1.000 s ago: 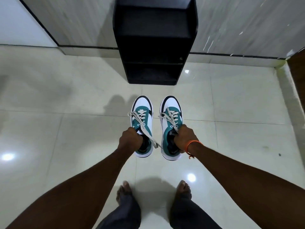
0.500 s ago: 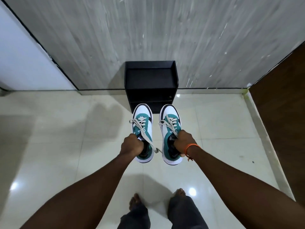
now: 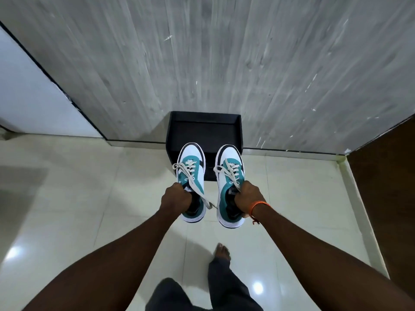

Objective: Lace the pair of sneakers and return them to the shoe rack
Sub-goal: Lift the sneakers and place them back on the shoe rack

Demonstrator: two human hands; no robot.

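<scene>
Sneakers hang side by side, one in each fist: my left hand (image 3: 177,201) grips the left sneaker (image 3: 192,173), my right hand (image 3: 248,198) the right sneaker (image 3: 229,176). Beyond my knuckles stands the shoe rack (image 3: 203,131).

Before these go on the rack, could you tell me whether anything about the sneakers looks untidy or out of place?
Yes: one lace end trails loose from the left sneaker, hanging in the gap beside the right sneaker rather than tied.
</scene>
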